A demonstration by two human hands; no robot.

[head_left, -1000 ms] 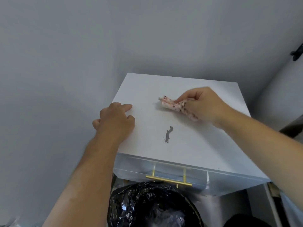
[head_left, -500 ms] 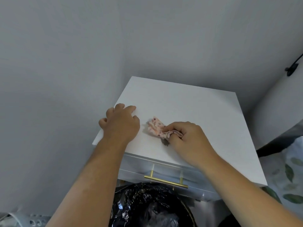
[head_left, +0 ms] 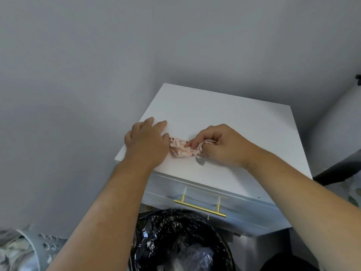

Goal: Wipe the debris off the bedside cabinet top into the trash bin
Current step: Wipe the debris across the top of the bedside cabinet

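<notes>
The white bedside cabinet top (head_left: 224, 114) fills the middle of the head view. My right hand (head_left: 220, 145) grips a crumpled pink patterned cloth (head_left: 180, 149) and presses it onto the top near the front edge. A small grey smear of debris (head_left: 200, 161) lies just in front of the cloth, below my right fingers. My left hand (head_left: 146, 143) rests flat on the cabinet's front left corner, touching the cloth's left end and holding nothing. The trash bin (head_left: 181, 241), lined with a black plastic bag, stands below the cabinet's front edge.
A drawer with a gold bar handle (head_left: 199, 207) faces me under the top. Grey walls close in behind and to the left. A pale perforated basket (head_left: 39, 245) sits at the lower left; dark furniture (head_left: 336, 173) stands to the right.
My right hand dragged the cloth from the cabinet's middle toward the front left, over the debris. The debris streak is now a smaller smear nearer the front edge. My left hand stayed put.
</notes>
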